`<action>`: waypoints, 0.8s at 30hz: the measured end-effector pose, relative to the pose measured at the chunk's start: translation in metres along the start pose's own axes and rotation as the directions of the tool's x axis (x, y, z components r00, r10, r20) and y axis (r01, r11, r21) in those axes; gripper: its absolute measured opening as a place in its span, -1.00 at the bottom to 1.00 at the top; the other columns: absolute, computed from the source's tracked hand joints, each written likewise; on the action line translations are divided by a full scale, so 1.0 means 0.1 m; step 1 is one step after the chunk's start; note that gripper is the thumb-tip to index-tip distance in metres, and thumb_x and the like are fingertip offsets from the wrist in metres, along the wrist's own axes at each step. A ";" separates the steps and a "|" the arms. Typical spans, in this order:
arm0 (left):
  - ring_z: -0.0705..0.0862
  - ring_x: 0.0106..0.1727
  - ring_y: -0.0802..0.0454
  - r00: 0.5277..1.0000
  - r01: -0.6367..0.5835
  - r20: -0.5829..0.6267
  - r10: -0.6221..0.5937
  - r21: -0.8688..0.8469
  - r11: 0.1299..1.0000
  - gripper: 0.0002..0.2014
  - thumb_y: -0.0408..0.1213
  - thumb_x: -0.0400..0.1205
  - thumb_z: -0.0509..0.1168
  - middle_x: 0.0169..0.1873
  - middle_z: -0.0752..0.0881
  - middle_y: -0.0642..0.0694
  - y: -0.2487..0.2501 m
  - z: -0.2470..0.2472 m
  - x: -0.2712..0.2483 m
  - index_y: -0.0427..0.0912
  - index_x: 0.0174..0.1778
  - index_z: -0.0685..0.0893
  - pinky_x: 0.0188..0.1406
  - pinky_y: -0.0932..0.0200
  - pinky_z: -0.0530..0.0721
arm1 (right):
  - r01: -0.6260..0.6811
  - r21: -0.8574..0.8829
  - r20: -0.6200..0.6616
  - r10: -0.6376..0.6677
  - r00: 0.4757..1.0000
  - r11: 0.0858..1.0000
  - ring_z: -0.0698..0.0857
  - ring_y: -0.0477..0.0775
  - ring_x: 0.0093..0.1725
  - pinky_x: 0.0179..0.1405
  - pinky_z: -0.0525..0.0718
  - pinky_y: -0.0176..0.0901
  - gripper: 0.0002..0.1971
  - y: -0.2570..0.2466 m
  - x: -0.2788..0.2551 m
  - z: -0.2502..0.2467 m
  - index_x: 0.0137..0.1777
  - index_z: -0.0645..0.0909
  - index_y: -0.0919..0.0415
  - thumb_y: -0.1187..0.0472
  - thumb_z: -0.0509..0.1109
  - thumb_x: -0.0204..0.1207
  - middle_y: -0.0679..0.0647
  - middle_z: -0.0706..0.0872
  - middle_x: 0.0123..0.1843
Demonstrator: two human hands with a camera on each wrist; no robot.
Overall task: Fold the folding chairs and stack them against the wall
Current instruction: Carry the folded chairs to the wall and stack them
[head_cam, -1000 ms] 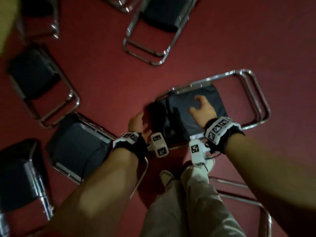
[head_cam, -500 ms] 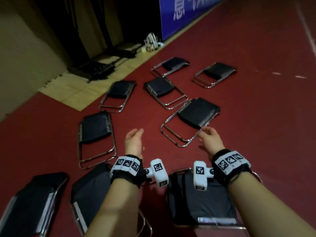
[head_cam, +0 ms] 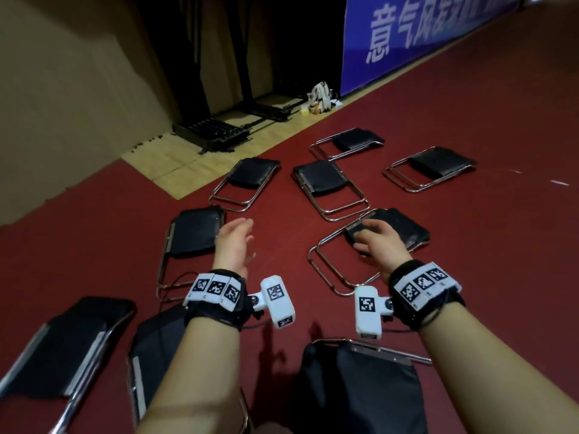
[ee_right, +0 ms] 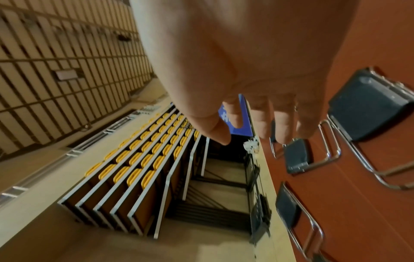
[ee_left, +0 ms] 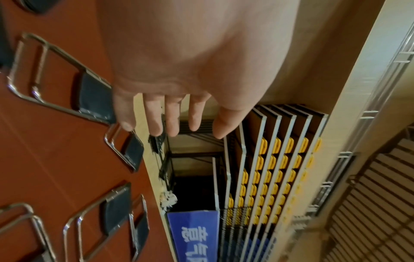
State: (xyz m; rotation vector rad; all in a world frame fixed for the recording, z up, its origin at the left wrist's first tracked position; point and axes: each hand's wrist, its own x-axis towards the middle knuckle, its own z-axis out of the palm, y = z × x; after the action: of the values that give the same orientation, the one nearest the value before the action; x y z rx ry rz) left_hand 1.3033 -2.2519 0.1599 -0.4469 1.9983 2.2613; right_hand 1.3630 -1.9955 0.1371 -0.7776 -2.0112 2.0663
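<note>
Our left hand and right hand hang out in front of us with loosely spread fingers, holding nothing, because we stand between chairs and none is within reach. The black-padded, chrome-tube folding chairs lie flat and well apart across the dark red floor, already collapsed, it seems, so they can be picked up one by one. None leans yet on the beige wall at our left, so we judge the stacking still lies ahead, probably starting with the nearest chair at our feet.

blue banner, yellow seats, red floor
</note>
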 end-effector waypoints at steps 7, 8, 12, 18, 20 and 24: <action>0.69 0.11 0.01 0.992 -0.013 -0.122 0.013 0.001 1.000 -0.86 -0.30 0.71 0.32 0.14 0.71 -0.17 -0.06 -0.24 0.30 -0.17 0.16 0.65 -0.03 0.20 0.63 | -0.057 -0.004 0.152 0.057 0.987 0.998 0.68 0.07 -0.14 -0.24 0.60 -0.11 -0.70 0.00 0.38 0.51 0.29 0.54 0.10 0.33 0.37 0.59 0.12 0.67 -0.02; 0.69 0.11 0.00 0.990 -0.019 -0.142 0.019 0.002 1.000 -0.88 -0.32 0.71 0.32 0.11 0.71 -0.17 -0.06 -0.28 0.38 -0.18 0.14 0.65 0.00 0.24 0.64 | -0.064 -0.005 0.175 0.064 0.983 0.998 0.68 0.07 -0.13 -0.24 0.59 -0.11 -0.69 0.01 0.47 0.62 0.29 0.54 0.09 0.34 0.36 0.59 0.13 0.68 -0.03; 0.73 0.07 0.02 0.978 -0.014 -0.209 0.015 0.004 1.000 -0.91 -0.35 0.70 0.32 -0.04 0.74 -0.11 -0.04 -0.47 0.73 -0.20 0.10 0.65 -0.15 0.38 0.66 | -0.060 -0.048 0.258 0.070 0.964 0.997 0.70 0.06 -0.13 -0.19 0.62 -0.03 -0.72 0.02 0.82 1.05 0.21 0.55 0.01 0.33 0.37 0.56 0.10 0.69 0.01; 0.71 0.27 -0.05 0.959 0.055 -0.277 -0.058 -0.020 0.998 -0.85 -0.26 0.67 0.37 0.20 0.76 -0.17 -0.13 -0.91 1.73 -0.13 0.14 0.70 0.26 -0.02 0.62 | -0.064 -0.120 0.334 0.101 0.937 0.991 0.73 0.13 -0.09 -0.19 0.63 -0.03 -0.72 0.07 1.54 2.01 0.20 0.56 0.00 0.33 0.37 0.56 0.09 0.69 0.00; 0.71 0.27 -0.04 0.954 0.073 -0.289 -0.080 -0.036 0.997 -0.88 -0.24 0.66 0.38 0.19 0.77 -0.14 -0.12 -1.10 2.18 -0.07 0.09 0.70 0.22 -0.07 0.60 | -0.064 -0.160 0.347 0.117 0.931 0.985 0.74 0.10 -0.10 -0.15 0.68 -0.02 -0.71 0.06 1.84 2.45 0.21 0.56 0.00 0.31 0.38 0.54 0.07 0.71 -0.03; 0.70 0.12 -0.01 0.935 0.109 -0.328 -0.134 -0.095 0.990 -0.85 -0.24 0.66 0.36 0.14 0.76 -0.11 0.07 -1.59 3.11 -0.08 0.14 0.69 -0.08 0.09 0.56 | -0.066 -0.232 0.382 0.154 0.911 0.971 0.76 0.13 -0.05 -0.01 0.74 0.08 -0.72 -0.06 2.42 3.53 0.18 0.57 -0.02 0.30 0.39 0.54 0.09 0.73 0.00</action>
State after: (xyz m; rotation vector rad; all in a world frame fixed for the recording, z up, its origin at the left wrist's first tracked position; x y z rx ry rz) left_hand 1.0304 -2.4473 0.0651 -0.9950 1.9616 2.3151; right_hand 0.9917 -2.1972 0.0688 -0.5429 -2.4928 2.2449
